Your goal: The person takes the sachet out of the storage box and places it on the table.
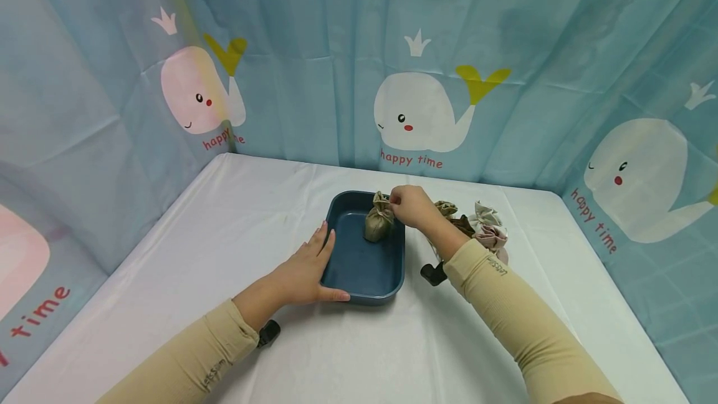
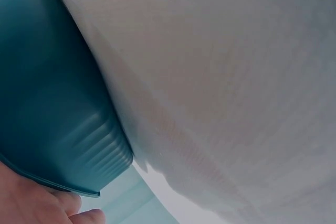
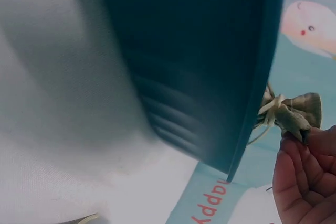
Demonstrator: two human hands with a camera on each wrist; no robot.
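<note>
A dark blue rectangular tub [image 1: 359, 270] sits on the white table. My left hand [image 1: 303, 270] rests along its left rim, fingers spread and the thumb at the near edge. Over the far right part of the tub is an olive green drawstring pouch [image 1: 378, 224], bulging below its tied neck. My right hand [image 1: 414, 206] pinches the gathered cloth top of that pouch between thumb and fingers. In the right wrist view, the pouch's frilled top [image 3: 304, 111] and pale cord show above the tub's rim, while its body is hidden behind the wall.
Several tied cloth pouches [image 1: 489, 229] in olive, brown, white and pink lie right of the tub, partly hidden by my right forearm. A light blue curtain [image 1: 303, 98] with printed whales hangs behind and beside the white-covered table [image 1: 235, 229].
</note>
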